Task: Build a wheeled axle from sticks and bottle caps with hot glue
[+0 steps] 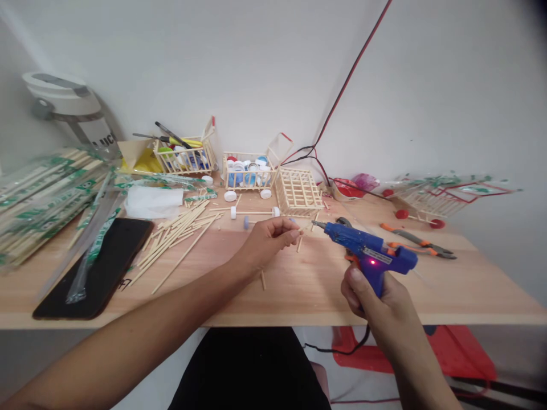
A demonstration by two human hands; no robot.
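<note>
My right hand is wrapped round the grip of a blue hot glue gun, whose red light glows. Its metal nozzle points left, close to the fingertips of my left hand. Thumb and fingers of that hand pinch a short wooden stick over the table; whether nozzle and stick touch I cannot tell. Just beyond lie an axle stick with white bottle-cap wheels and a slatted wooden basket frame. Partly behind the glue gun is a dark tool with an orange handle.
Loose sticks, a phone and bagged sticks cover the left side. Two small stick carts, one full of bottle caps, stand by the wall. Pliers and a red-wheeled cart are at right. Cables hang behind.
</note>
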